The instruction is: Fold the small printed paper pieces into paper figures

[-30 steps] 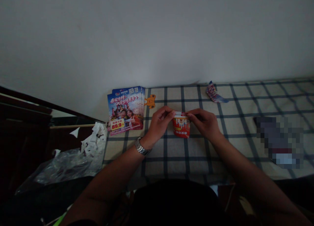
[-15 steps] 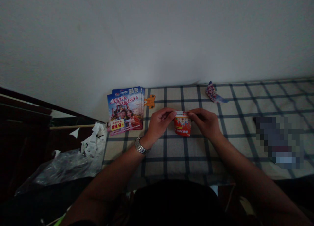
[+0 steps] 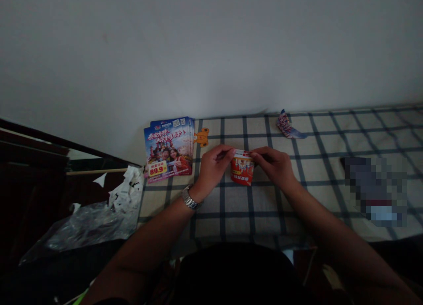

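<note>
A red-and-white printed paper cup [image 3: 241,169] sits between the person's two hands, over a blue-checked cloth [image 3: 264,217]; whether its base touches the cloth cannot be told. The left hand [image 3: 214,170], with a steel wristwatch [image 3: 189,198] just behind it, and the right hand [image 3: 273,167] each close in a narrow grip on the cup's white top edge, fingertips [image 3: 232,151] pressed against opposite sides. Beyond the left hand lies a stack of colourful flyers [image 3: 167,150] with an orange cut-out shape [image 3: 201,136] beside it. A twisted printed paper scrap [image 3: 287,126] lies near the wall [image 3: 211,45].
</note>
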`<state>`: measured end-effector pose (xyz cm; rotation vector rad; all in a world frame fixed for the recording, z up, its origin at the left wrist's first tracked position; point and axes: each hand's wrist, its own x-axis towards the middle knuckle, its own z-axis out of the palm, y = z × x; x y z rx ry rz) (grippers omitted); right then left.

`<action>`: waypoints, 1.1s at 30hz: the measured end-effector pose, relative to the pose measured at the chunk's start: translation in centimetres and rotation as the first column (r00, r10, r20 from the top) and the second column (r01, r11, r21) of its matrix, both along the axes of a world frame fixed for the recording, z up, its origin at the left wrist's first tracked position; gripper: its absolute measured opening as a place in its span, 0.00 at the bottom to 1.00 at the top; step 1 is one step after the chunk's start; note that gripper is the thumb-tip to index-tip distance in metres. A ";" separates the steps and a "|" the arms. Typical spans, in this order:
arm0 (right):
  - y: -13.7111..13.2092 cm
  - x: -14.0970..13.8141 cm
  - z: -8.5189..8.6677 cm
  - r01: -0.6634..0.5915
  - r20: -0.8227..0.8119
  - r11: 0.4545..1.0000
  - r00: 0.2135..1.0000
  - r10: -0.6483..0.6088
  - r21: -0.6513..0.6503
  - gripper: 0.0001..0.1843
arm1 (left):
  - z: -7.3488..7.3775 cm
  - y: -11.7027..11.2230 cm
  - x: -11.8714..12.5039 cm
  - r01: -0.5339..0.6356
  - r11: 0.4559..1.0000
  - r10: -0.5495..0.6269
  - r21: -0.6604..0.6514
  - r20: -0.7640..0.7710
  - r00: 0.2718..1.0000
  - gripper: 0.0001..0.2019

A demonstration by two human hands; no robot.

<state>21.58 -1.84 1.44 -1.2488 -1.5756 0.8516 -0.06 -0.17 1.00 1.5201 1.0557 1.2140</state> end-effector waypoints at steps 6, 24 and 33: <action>0.3 0.3 -0.7 0.038 -0.063 0.998 0.997 -0.042 -0.057 0.16 | -0.2 0.3 0.1 0.054 0.996 -0.049 -0.074 0.063 0.997 0.15; 0.6 0.2 -1.0 0.059 -0.160 0.987 0.984 -0.083 -0.153 0.18 | -0.6 0.7 -0.3 0.123 0.986 -0.126 -0.109 -0.023 0.992 0.19; 0.7 0.3 -0.3 -0.008 -0.162 0.974 0.986 -0.030 -0.227 0.21 | -0.7 0.9 -0.5 0.103 0.991 -0.109 -0.081 -0.062 0.992 0.19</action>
